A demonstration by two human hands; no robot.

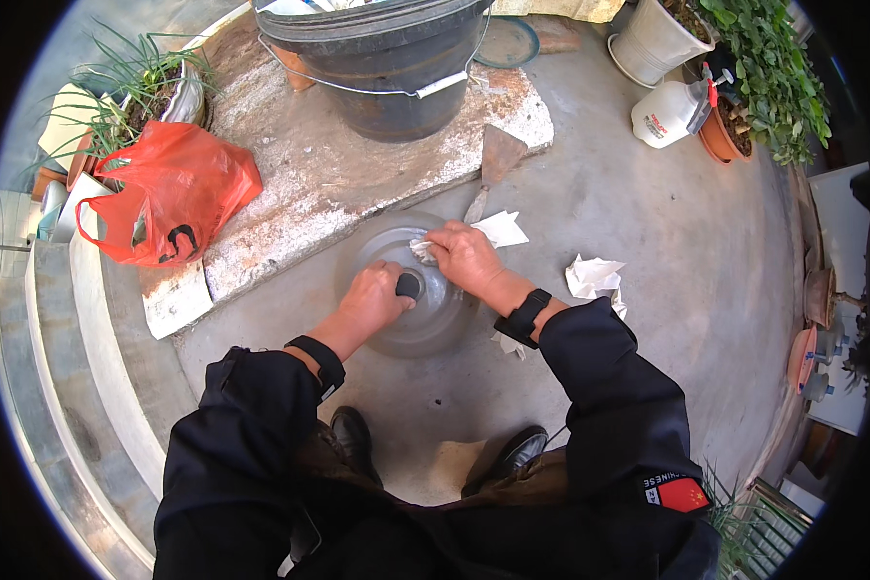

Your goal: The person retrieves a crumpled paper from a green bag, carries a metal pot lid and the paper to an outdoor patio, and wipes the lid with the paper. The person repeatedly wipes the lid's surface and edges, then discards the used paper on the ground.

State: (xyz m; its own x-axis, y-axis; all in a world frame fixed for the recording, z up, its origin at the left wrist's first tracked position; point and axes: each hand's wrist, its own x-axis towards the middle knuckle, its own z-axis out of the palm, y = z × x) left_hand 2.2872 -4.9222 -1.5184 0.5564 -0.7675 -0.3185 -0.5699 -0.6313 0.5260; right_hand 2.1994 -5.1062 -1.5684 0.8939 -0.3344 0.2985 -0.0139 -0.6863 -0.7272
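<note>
A round, clear lid (pixel 435 319) with a dark knob (pixel 407 285) at its centre is in front of me, above the grey floor. My left hand (pixel 374 293) grips this knob from the left side. Crumpled white paper (pixel 422 250) is pinched in the fingers of my right hand (pixel 467 257), against the far part of the lid. Just beyond that hand lie another piece of white paper (pixel 506 229) and a scraper with a rusty, wide blade (pixel 501 156), whose handle is partly hidden.
A black bucket (pixel 399 80) stands on a rough stone slab (pixel 261 174). A red plastic bag (pixel 177 192) sits at the left. More crumpled paper (pixel 593 277) lies to the right. Potted plants and a white spray bottle (pixel 667 114) stand at the upper right.
</note>
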